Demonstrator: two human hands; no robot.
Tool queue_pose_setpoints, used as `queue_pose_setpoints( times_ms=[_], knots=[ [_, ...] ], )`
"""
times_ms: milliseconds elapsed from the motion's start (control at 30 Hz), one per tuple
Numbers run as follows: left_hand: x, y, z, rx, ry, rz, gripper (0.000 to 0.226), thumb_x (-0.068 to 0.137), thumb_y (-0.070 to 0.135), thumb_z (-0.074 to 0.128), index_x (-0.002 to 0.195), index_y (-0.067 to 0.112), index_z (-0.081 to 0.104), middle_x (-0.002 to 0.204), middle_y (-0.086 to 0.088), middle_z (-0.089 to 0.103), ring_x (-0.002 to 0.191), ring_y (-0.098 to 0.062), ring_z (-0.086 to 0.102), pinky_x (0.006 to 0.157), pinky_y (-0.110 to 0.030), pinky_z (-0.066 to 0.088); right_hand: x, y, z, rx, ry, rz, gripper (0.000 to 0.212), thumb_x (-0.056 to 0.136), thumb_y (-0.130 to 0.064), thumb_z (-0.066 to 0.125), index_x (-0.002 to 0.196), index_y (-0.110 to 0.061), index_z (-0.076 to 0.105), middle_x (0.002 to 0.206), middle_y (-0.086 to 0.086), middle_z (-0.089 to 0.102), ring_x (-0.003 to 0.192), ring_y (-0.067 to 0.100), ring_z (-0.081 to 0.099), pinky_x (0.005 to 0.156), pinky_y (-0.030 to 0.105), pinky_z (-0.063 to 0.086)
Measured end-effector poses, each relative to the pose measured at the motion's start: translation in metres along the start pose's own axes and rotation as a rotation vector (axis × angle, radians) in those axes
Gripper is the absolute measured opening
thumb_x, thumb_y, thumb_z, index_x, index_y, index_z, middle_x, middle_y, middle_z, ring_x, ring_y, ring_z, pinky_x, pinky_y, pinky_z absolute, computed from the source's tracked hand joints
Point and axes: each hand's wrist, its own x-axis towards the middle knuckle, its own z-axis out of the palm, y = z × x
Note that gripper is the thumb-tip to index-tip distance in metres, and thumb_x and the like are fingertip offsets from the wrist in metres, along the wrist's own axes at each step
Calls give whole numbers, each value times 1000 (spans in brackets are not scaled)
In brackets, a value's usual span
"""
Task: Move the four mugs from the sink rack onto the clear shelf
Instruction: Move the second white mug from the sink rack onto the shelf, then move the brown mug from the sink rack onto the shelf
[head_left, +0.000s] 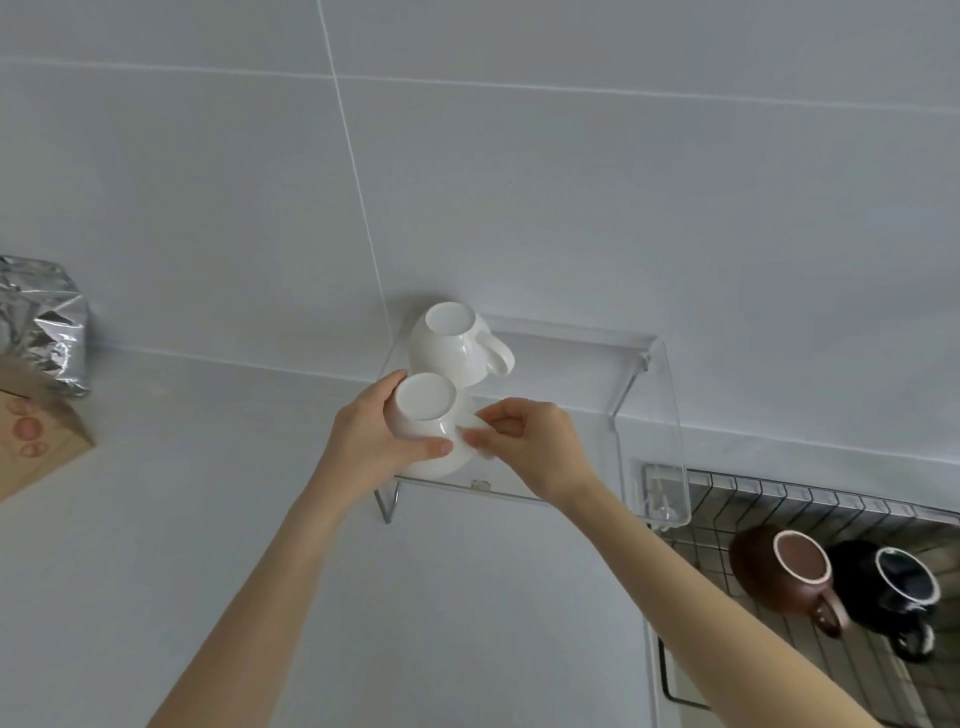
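both hands grip the upturned white mug (423, 410): left hand (371, 434) wraps its body, right hand (524, 441) pinches the handle at 3 o'clock, just above the clear shelf (649, 405).

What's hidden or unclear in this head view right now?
- Front white mug: its handle is covered by the right hand; the left hand hides its near side.
- Whether it rests on the clear shelf: cannot tell.
- Sink rack: cut off by the right edge.

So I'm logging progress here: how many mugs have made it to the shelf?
One white mug sits upside down on the clear shelf. A second white mug is in the left hand and right hand over it. The brown mug and black mug wait on the sink rack.
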Motion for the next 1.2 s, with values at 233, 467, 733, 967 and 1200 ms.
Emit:
queue_pose_setpoints(
  times_ms=[233, 467, 733, 967, 1200],
  knots=[
    [-13, 48, 23, 145, 31, 168, 92, 59, 22, 82, 136, 19, 32, 150, 0, 29, 134, -16, 32, 98, -16, 24, -25, -6, -57, 39, 31, -10, 41, 82, -26, 63, 121, -19, 52, 115, 7, 66, 106, 15, 61, 95, 29, 47],
    [-47, 119, 109, -20, -41, 367, 73, 61, 19, 81, 125, 17, 47, 133, 1, 49, 123, -13, 45, 102, -28, 38, -84, 19, -150, 84, 238, 7, 40, 84, -21, 62, 122, -18, 51, 116, 7, 65, 105, 17, 62, 94, 30, 48],
    [-74, 149, 246, -67, -454, 327, 72, 63, 24, 80, 126, 24, 46, 133, 2, 51, 119, -9, 48, 103, -35, 41, -168, 111, -255, -16, 546, 280, 33, 85, -19, 59, 118, -16, 56, 107, 3, 67, 99, 21, 62, 93, 37, 49],
    [-69, 120, 333, 107, -642, 201, 79, 61, 20, 80, 130, 19, 42, 137, -5, 48, 124, -17, 45, 97, -27, 33, -194, 191, -281, -45, 543, 490, 30, 85, -18, 59, 114, -12, 61, 114, 7, 67, 100, 15, 57, 86, 25, 40],
    [-50, 100, 388, 213, -712, 148, 85, 59, 14, 81, 132, 16, 38, 139, -5, 44, 128, -19, 39, 97, -21, 24, -170, 248, -266, -12, 431, 561, 37, 82, -14, 63, 118, -9, 57, 118, 8, 65, 108, 17, 59, 88, 21, 40]
  ],
)
